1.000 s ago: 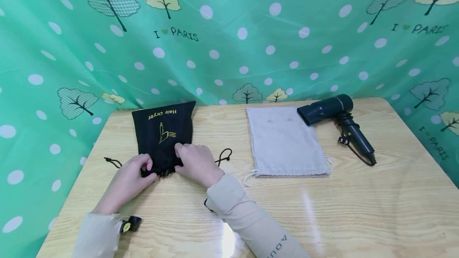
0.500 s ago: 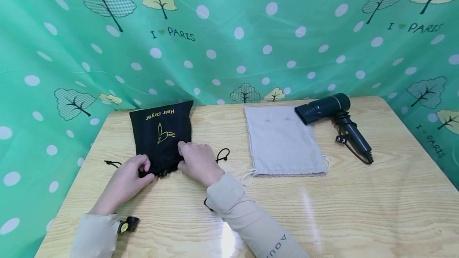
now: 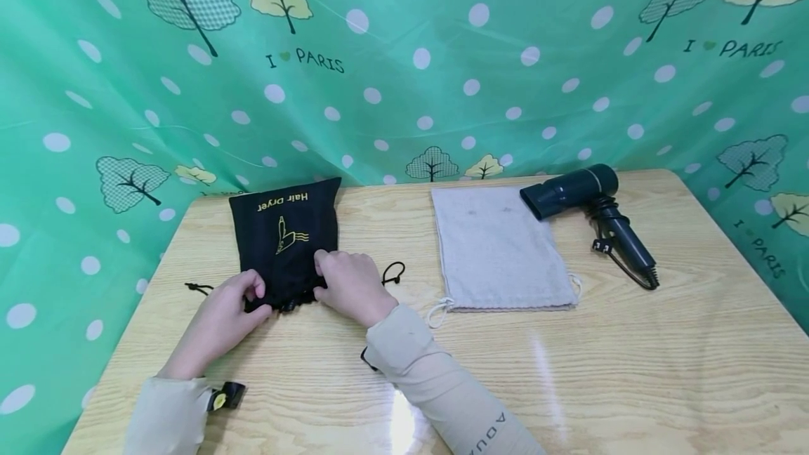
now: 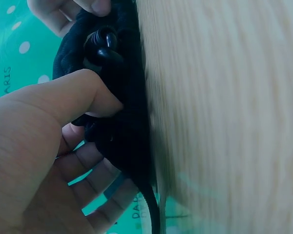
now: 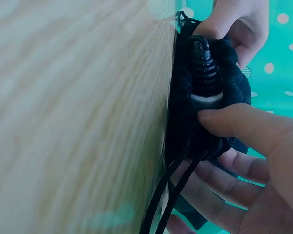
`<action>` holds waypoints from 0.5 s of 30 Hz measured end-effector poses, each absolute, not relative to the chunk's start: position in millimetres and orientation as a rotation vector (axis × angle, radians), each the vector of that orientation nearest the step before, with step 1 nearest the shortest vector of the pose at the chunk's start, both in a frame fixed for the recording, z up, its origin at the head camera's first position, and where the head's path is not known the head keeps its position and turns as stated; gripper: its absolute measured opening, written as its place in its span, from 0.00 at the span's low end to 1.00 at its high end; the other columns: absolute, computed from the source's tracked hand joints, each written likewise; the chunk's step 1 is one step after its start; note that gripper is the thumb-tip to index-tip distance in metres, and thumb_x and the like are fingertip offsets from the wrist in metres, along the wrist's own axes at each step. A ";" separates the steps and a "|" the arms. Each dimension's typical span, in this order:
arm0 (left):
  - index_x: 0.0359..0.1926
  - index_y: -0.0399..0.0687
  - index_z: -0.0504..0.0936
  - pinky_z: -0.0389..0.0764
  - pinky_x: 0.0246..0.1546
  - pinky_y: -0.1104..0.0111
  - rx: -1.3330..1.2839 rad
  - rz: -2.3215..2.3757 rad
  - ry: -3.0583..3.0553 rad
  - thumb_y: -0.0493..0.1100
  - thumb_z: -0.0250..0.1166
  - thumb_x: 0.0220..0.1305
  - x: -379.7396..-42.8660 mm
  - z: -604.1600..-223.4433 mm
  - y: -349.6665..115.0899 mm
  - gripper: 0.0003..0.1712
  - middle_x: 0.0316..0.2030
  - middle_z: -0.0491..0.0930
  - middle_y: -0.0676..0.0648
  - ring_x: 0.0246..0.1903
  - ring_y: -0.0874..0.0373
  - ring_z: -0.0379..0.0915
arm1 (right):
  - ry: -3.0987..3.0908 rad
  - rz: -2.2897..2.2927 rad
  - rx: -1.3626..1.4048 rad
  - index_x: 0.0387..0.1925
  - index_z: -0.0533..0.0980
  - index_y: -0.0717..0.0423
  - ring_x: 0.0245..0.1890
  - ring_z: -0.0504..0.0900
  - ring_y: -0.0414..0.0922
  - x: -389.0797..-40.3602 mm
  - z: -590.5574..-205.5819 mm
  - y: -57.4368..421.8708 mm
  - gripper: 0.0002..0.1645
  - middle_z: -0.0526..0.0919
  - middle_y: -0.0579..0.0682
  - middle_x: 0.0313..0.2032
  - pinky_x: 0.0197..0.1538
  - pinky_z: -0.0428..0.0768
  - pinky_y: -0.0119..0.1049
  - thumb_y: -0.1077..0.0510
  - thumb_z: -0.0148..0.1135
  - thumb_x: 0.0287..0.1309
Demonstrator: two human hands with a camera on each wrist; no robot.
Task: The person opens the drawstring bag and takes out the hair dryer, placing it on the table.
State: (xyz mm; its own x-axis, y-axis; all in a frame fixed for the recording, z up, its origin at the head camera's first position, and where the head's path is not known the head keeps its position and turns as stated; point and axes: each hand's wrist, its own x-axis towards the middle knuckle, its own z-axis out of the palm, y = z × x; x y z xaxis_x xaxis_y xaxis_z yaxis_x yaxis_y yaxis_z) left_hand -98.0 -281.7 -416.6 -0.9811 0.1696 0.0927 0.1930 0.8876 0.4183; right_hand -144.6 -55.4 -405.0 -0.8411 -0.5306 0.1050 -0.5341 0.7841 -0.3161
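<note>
A black drawstring bag point(image 3: 286, 230) with yellow "Hair Dryer" lettering lies on the left of the table, its gathered mouth toward me. My left hand point(image 3: 221, 314) pinches the left side of the mouth, thumb at the rim and fingers behind the cloth. On the right side of the mouth, my right hand point(image 3: 354, 286) grips the edge the same way. Between the thumbs, a ribbed black cord end point(image 5: 205, 68) with a pale ring shows inside the opening in the right wrist view. Black drawstrings point(image 3: 393, 272) stick out on both sides. The rest of the bag's contents is hidden.
To the right lies a flat grey drawstring bag point(image 3: 502, 251) with white cord loops. A dark hair dryer point(image 3: 571, 192), its cord wrapped round the handle, rests with its nozzle over that bag's far corner. A green patterned curtain point(image 3: 404, 76) hangs behind the wooden table point(image 3: 632, 371).
My right hand has shifted slightly to the right along the black bag's mouth. The left hand keeps its place there, and the grey bag and hair dryer lie as before.
</note>
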 end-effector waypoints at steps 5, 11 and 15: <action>0.29 0.51 0.70 0.65 0.29 0.68 -0.301 -0.659 -3.005 0.36 0.70 0.51 -97.7 -416.5 -282.9 0.15 0.27 0.70 0.50 0.29 0.55 0.65 | -2.965 0.525 0.888 0.33 0.72 0.47 0.25 0.78 0.40 -144.7 -405.1 -54.8 0.11 0.79 0.40 0.27 0.27 0.70 0.36 0.51 0.68 0.58; 0.29 0.50 0.70 0.65 0.29 0.68 -0.293 -0.667 -3.028 0.36 0.70 0.52 -97.4 -414.4 -284.9 0.14 0.27 0.69 0.49 0.28 0.54 0.64 | -2.985 0.552 0.864 0.36 0.74 0.46 0.28 0.79 0.41 -145.7 -406.0 -53.4 0.09 0.81 0.39 0.30 0.31 0.68 0.37 0.53 0.67 0.58; 0.29 0.50 0.70 0.65 0.29 0.68 -0.303 -0.658 -3.026 0.36 0.70 0.52 -98.4 -415.4 -284.7 0.15 0.27 0.69 0.49 0.29 0.55 0.65 | -2.988 0.566 0.861 0.35 0.74 0.47 0.27 0.77 0.40 -146.6 -407.0 -52.5 0.09 0.80 0.39 0.29 0.30 0.66 0.36 0.52 0.67 0.58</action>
